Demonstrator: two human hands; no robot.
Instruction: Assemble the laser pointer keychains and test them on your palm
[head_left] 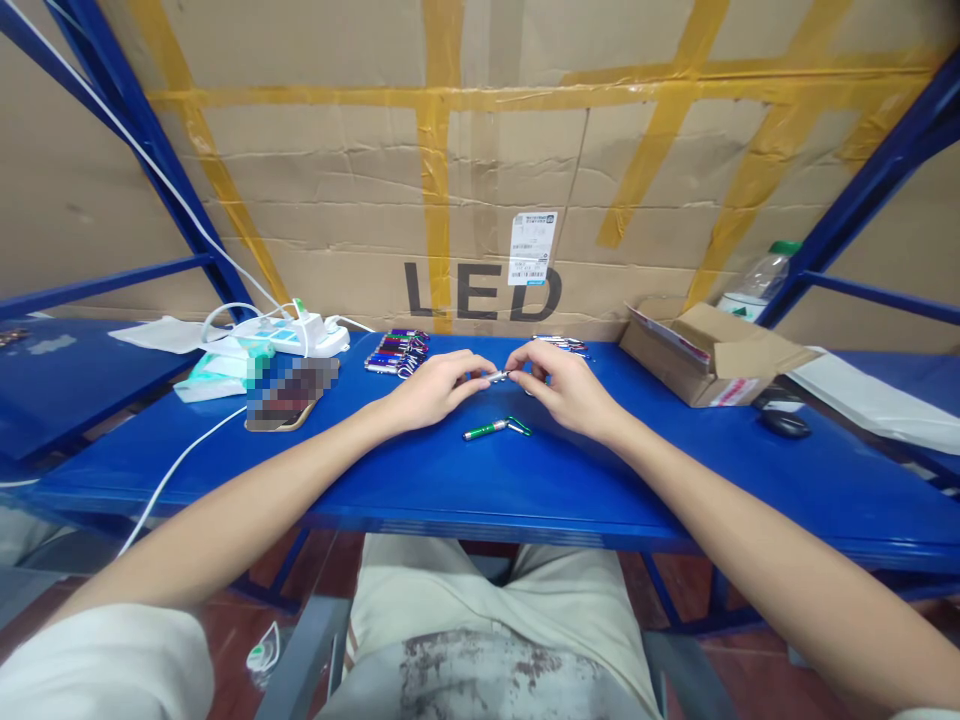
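Both hands meet above the middle of the blue table. My left hand (pixel 441 388) pinches one end of a small silver keychain flashlight (pixel 496 377) between thumb and fingertips. At its other end, the fingers of my right hand (pixel 561 385) are closed on it; they partly hide that end and any small part there. Just below the hands lies a green and silver keychain flashlight (pixel 486 430), with a green carabiner clip (pixel 519 426) at its right end. Behind my left hand is a row of similar flashlights (pixel 396 352) in several colours; more slim pieces (pixel 562 345) lie behind my right hand.
A phone (pixel 292 395) lies at left, near a white power strip (pixel 307 335) with cables and a green-and-white packet (pixel 225 370). At right stand an open cardboard box (pixel 712 350), a black mouse (pixel 784 422) and a bottle (pixel 765 280). A large taped carton (pixel 345 200) forms the back.
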